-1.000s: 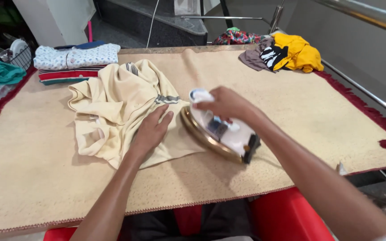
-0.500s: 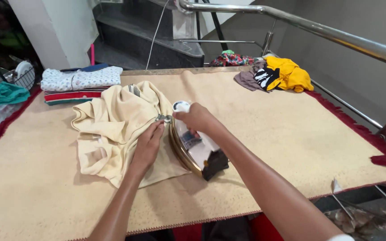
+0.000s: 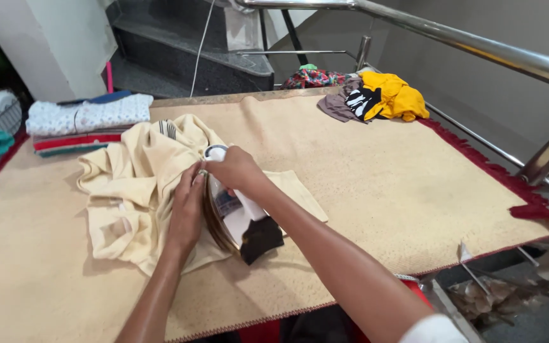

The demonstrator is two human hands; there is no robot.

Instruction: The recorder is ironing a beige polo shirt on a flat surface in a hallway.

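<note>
Fingers (image 3: 193,184) of the left hand (image 3: 185,209) lay together, flat on the cream shirt (image 3: 135,184), just beside the iron (image 3: 233,213); the right hand (image 3: 236,168) gripped its handle. Good practice, judged here: keep fingertips off the soleplate, cloth taut on the mat (image 3: 382,184).

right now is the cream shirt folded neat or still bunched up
Bunched up: the cream shirt lies rumpled in uneven folds on the padded table, with the left hand pressing it beside the iron held by the right hand.
</note>
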